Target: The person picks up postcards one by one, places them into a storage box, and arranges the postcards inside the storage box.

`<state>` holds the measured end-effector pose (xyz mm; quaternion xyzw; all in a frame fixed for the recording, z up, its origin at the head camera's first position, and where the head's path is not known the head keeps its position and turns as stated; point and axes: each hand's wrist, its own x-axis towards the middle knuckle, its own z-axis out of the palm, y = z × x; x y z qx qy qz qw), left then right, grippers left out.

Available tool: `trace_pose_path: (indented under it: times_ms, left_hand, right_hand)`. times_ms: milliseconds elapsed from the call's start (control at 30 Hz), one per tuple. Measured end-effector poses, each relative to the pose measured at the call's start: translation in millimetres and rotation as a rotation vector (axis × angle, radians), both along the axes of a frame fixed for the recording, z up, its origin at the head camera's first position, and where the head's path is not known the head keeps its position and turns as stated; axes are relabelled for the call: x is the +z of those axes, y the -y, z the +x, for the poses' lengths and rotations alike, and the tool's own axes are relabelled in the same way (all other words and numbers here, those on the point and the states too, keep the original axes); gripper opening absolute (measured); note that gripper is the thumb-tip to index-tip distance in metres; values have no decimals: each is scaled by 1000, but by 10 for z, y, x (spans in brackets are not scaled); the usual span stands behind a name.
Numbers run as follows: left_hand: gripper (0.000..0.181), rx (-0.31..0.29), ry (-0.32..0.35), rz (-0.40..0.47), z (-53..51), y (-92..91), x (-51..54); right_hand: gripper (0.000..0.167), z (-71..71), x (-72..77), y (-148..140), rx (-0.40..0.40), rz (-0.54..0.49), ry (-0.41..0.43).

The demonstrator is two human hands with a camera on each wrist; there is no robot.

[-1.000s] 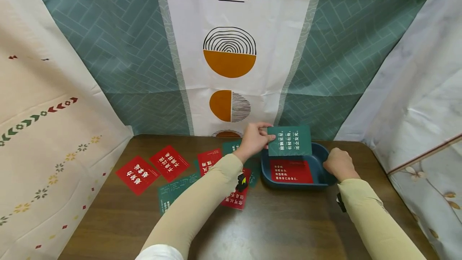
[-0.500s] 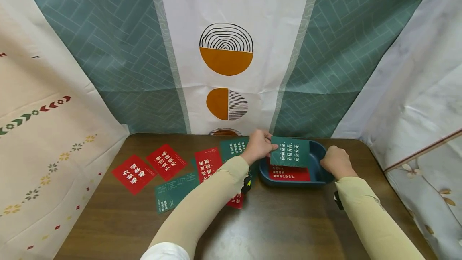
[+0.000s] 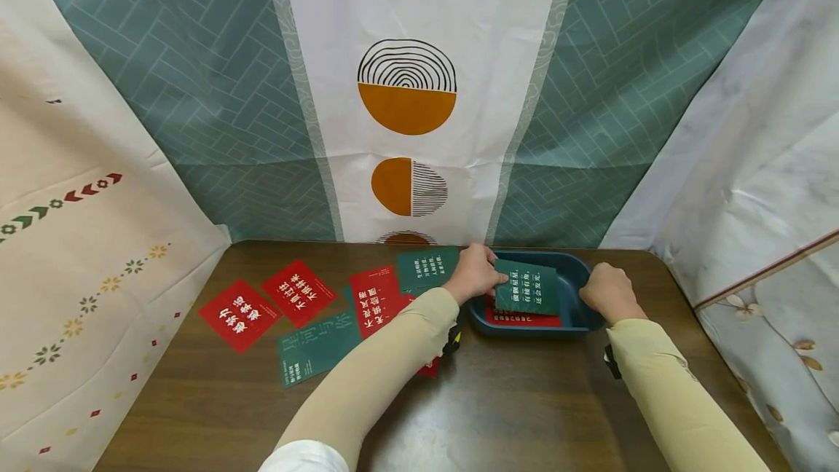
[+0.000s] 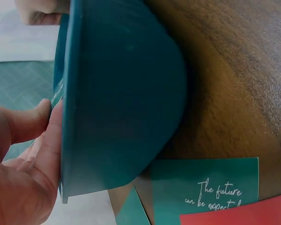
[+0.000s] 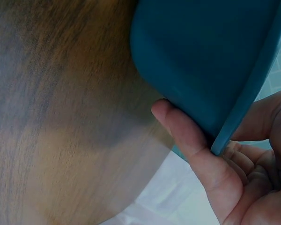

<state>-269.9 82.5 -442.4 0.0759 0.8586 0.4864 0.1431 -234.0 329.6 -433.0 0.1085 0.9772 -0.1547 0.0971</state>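
A green card (image 3: 532, 290) printed with white characters is pinched by its left edge between the thumb and fingers of my left hand (image 3: 475, 274). It is tilted over the dark blue basin (image 3: 577, 279), its lower part down inside the rim. Beneath it a red card (image 3: 547, 320) lies in the basin, mostly covered. My right hand (image 3: 612, 293) grips the basin's right end; in the right wrist view a finger (image 5: 185, 133) lies along the outer wall, with the rim between it and the rest of the hand.
Left of the basin, several cards lie on the wooden table (image 3: 216, 399): two red ones, a red card (image 3: 239, 316) and another red card (image 3: 298, 293), a green card (image 3: 317, 347), and an overlapping group with a green card (image 3: 426, 268) at the back. A patterned cloth (image 3: 262, 130) hangs behind.
My left hand has lowered the green card from above the basin to partly inside it, covering more of the red card. My right hand keeps its grip on the basin.
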Motion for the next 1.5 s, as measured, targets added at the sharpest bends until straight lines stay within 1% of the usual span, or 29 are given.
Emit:
trace_pose_path:
  times_ms: [100, 200, 333, 433, 467, 567, 633, 700, 800, 900, 1000, 1133, 1167, 1267, 1367, 1400, 1467, 1500]
  left_hand:
    - [32, -11, 25, -12, 13, 3, -13]
    - [30, -17, 32, -33, 23, 11, -10]
    - [36, 0, 20, -85, 31, 11, -9]
    - [24, 8, 6, -141, 25, 5, -17]
    - [23, 9, 4, -156, 23, 3, -16]
    - [47, 1, -7, -208, 17, 0, -14]
    - [54, -4, -9, -229, 18, 1, -10]
    - [51, -3, -7, -239, 25, 3, -5]
    - [37, -3, -16, -247, 39, 3, 9]
    - [27, -3, -40, -259, 53, 2, 22]
    - [28, -3, -57, -268, 66, 7, 38]
    - [27, 12, -84, -268, 72, 23, 75]
    - [28, 18, -99, -270, 69, 31, 91]
    - [39, 21, -143, -273, 44, 70, 149]
    - [49, 36, -201, -246, -2, 136, 223]
    - [47, 45, -213, -233, -18, 165, 250]
    - [39, 78, -248, -211, -54, 230, 305]
    - [32, 98, -256, -202, -70, 268, 335]
  right_hand:
    - [22, -7, 0, 7, 5, 4, -5]
    - [24, -13, 5, 17, 11, 10, -14]
    - [27, -15, 17, 33, 14, 19, -28]
    - [27, -14, 15, 47, 11, 20, -33]
    - [26, -15, 14, 49, 13, 21, -31]
    - [24, -15, 8, 56, 19, 27, -28]
    - [23, -14, 10, 59, 20, 30, -26]
    - [22, -13, 11, 61, 22, 30, -26]
    - [21, -10, 12, 64, 22, 27, -27]
    - [18, -6, 17, 67, 24, 21, -21]
    - [16, 3, 27, 66, 29, 12, -11]
    - [17, 12, 34, 60, 42, 20, -21]
    - [18, 10, 31, 55, 45, 24, -28]
    - [20, 3, 27, 45, 48, 29, -40]
    - [22, -5, 10, 26, 43, 28, -39]
    - [22, -4, 7, 20, 42, 28, -37]
    - [22, 3, 2, 13, 37, 30, -32]
    - [21, 6, 0, 8, 33, 29, -26]
